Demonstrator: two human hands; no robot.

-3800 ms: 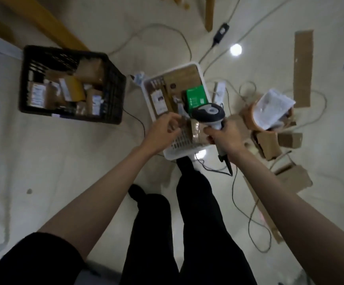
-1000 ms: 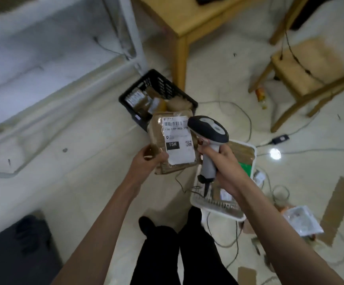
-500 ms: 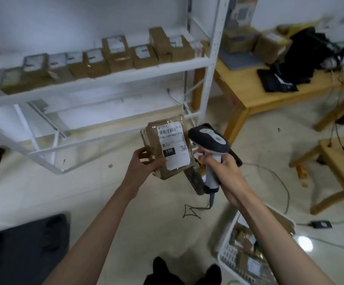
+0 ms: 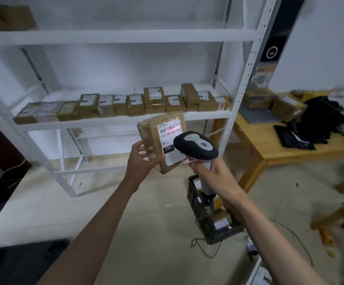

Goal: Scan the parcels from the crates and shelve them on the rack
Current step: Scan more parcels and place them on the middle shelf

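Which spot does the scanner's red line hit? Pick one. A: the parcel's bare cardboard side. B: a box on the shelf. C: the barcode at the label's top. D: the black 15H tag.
C: the red line lies across the barcode at the top of the label on the parcel, above the 15H tag.

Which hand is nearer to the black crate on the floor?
The right. The right hand, holding the scanner, is just above the black crate. The left hand, holding the parcel, is higher and further left.
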